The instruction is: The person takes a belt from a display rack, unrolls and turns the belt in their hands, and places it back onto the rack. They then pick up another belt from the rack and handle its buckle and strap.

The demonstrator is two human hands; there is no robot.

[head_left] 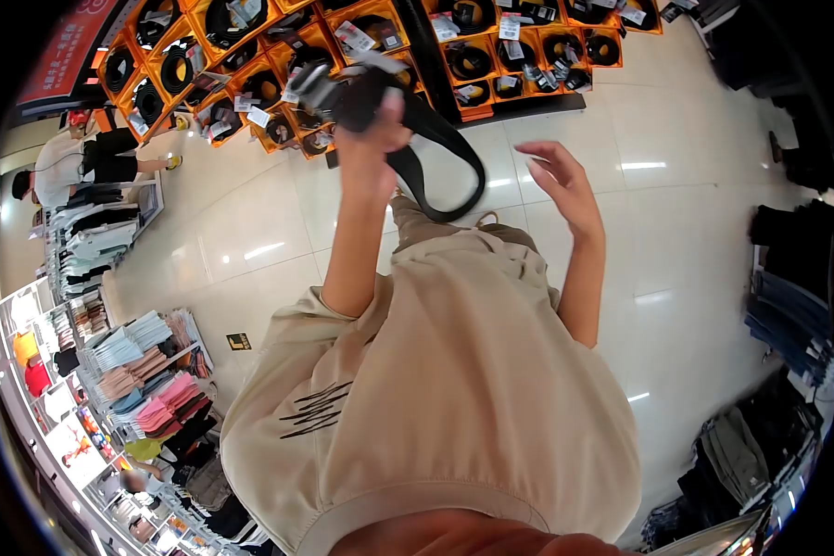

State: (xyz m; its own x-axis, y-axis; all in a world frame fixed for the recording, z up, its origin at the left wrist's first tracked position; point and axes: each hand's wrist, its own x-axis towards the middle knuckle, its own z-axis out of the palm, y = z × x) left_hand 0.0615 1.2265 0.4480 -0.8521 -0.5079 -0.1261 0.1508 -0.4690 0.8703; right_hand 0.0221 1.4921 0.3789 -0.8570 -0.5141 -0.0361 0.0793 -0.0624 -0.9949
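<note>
Pale floor tiles [259, 199] gleam under you in the head view, with an orange display rack [475, 113] of coiled belts ahead. Up in front of it, on your left, there's your black belt [426, 120], caught in your left hand [373, 139], fingers clamped round the gathered part, though blur hides exactly how they sit. Your right hand [567, 185] is off to the side, fingers loosely curled and apart, nothing in them, clear of the strap.

Watch that grip! One hand carries everything, so if it loosens, the gathered part could spring apart and the belt could drop to the tiles. The slack loop could also snag your trousers [417, 222], as it hangs so near them, and the buckle [315, 90], held out near the rack, could knock or hook a tag there.

Now the lie of it: the buckle end points forward and left, toward the rack. No single straight axis, as the strap doubles back; the loop's length slants from your fist rightward and back toward you.
</note>
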